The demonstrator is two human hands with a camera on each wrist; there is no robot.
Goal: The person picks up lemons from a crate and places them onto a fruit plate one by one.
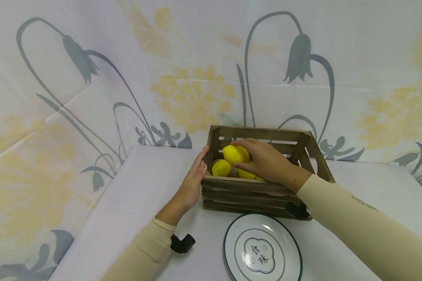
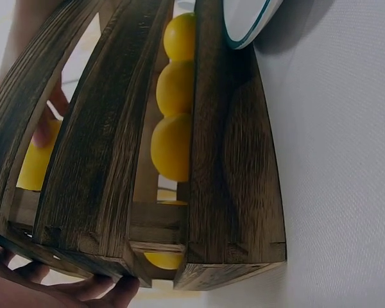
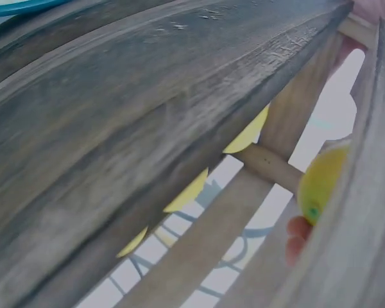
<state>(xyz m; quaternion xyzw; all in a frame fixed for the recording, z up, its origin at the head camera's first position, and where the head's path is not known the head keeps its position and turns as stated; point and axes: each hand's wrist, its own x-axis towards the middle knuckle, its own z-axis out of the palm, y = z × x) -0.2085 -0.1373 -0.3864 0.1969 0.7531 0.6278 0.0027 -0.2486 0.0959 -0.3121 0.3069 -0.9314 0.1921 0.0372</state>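
I see my right hand (image 1: 267, 160) curled round a lemon (image 1: 235, 154), inside the wooden crate (image 1: 246, 191). My left hand (image 1: 193, 183) presses flat, fingers straight, against the crate's side. A plate (image 1: 261, 249) sits just below.

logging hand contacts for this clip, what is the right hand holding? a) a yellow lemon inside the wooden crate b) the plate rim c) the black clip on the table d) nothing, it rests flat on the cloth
a: in the head view the right hand reaches into the wooden crate with its fingers curled round the top lemon, while the plate lies untouched in front.
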